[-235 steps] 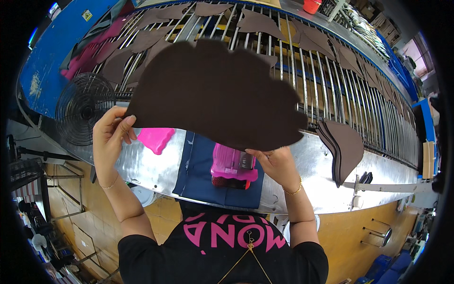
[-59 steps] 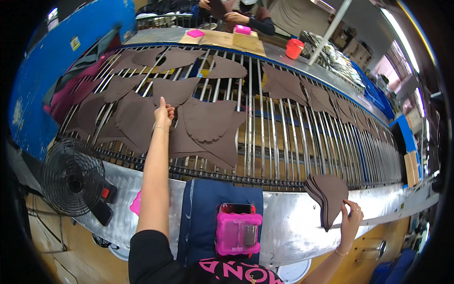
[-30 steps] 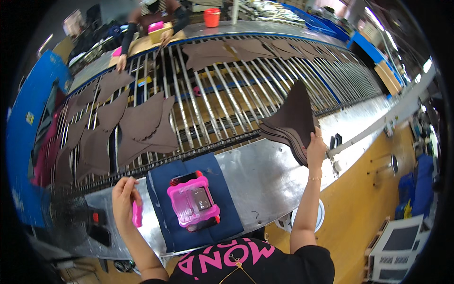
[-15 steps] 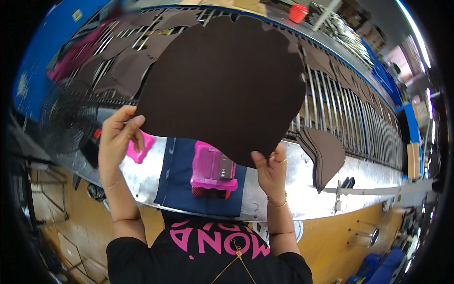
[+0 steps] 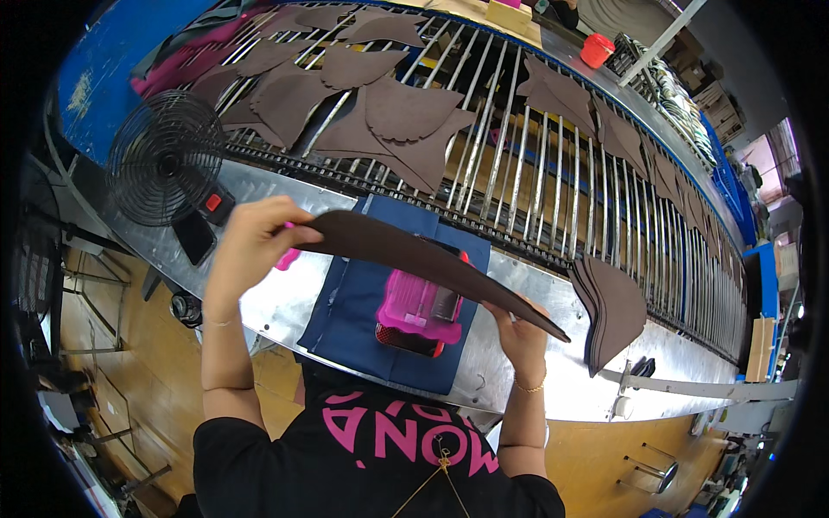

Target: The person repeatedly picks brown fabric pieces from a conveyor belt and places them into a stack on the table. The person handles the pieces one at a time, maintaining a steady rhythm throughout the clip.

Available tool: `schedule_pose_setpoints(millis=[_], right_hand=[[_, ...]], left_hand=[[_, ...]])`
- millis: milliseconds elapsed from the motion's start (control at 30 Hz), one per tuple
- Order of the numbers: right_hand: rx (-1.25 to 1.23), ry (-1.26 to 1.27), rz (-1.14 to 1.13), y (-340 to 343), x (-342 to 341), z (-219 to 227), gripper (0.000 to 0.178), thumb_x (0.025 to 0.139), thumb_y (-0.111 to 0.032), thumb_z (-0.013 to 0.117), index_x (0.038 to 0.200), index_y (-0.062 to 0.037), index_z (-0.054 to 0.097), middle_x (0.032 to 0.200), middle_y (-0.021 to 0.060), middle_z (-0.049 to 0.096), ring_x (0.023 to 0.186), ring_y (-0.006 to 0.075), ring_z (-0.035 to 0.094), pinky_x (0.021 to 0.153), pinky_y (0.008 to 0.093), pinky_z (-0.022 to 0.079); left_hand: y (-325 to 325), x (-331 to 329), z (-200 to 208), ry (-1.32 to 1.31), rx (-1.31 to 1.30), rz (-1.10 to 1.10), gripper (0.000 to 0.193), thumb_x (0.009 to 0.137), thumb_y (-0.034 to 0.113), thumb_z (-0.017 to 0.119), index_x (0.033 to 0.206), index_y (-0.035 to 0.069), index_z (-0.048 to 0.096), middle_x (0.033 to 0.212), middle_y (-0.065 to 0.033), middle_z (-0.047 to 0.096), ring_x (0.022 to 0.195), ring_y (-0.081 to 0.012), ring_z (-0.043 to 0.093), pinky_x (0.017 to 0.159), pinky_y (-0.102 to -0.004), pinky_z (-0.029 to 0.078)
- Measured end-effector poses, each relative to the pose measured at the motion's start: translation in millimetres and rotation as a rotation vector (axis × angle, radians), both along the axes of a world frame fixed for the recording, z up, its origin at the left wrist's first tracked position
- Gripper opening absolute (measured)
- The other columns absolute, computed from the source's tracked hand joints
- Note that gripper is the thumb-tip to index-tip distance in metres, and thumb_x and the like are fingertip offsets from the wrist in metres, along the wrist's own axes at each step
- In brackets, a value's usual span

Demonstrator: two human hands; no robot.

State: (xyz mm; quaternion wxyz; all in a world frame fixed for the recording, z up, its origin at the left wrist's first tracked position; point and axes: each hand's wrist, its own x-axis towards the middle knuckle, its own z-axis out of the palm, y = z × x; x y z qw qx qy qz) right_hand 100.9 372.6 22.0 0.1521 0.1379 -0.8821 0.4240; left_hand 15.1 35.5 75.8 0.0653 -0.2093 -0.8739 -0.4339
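- Left hand point(image 5: 263, 246) pinches one end of the brown panel point(image 5: 414, 255) between thumb and fingers; right hand point(image 5: 522, 341) meets the lower side near the other end, its fingertips partly hidden, so I cannot tell whether they close on it.
- The rod rack point(image 5: 509, 237) is cut off at the top and blurs toward the far right. Overlapping brown pieces point(image 5: 410, 104) cover much of its left part, hiding one another's outlines.
- The metal table point(image 5: 496, 371) runs along the near side of the rack; the dark blue cloth point(image 5: 363, 285) on it is partly covered by the panel and the pink container.
- The panel hangs above the cloth, tilted nearly edge-on, its outline unreadable. Half a second ago it faced the camera broadly and blocked the middle of the rack, which now shows.
- The brown stack point(image 5: 622, 302) lies at the right, its upper end over the rack edge. A second ago the right hand was at it; now they are apart.
- The pink container point(image 5: 414, 315) holds a grey block point(image 5: 447, 304) at its right side and sits over a black-and-red box point(image 5: 414, 344), mostly concealed.
- The red bucket point(image 5: 596, 50) stands beyond the rack, its contents too small to make out.
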Motion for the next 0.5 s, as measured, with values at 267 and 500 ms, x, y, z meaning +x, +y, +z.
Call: schedule_pose_setpoints(millis=[267, 500], right_hand=[[-0.255, -0.265, -0.317, 64.5, 76.3, -36.6, 0.019, 0.081, 0.003, 0.063, 0.099, 0.002, 0.069, 0.088, 0.0124, 0.07, 0.077, 0.0159, 0.066, 0.072, 0.0231, 0.05], [-0.46, -0.204, -0.635, 147.5, 154.1, -24.1, 0.017, 0.091, -0.011, 0.057, 0.097, 0.0044, 0.061, 0.086, 0.006, 0.062, 0.08, 0.0127, 0.056, 0.076, 0.026, 0.047]], left_hand=[[99.5, -17.6, -22.7, 0.002, -0.024, -0.485, 0.01, 0.072, 0.012, 0.07, 0.078, 0.005, 0.068, 0.071, -0.0077, 0.06, 0.067, -0.025, 0.059, 0.058, -0.0336, 0.046], [175.5, -14.5, -28.6, 0.296, -0.169, -0.699, 0.015, 0.074, 0.024, 0.07, 0.08, 0.012, 0.066, 0.079, -0.002, 0.053, 0.071, -0.0212, 0.058, 0.059, -0.0332, 0.047]])
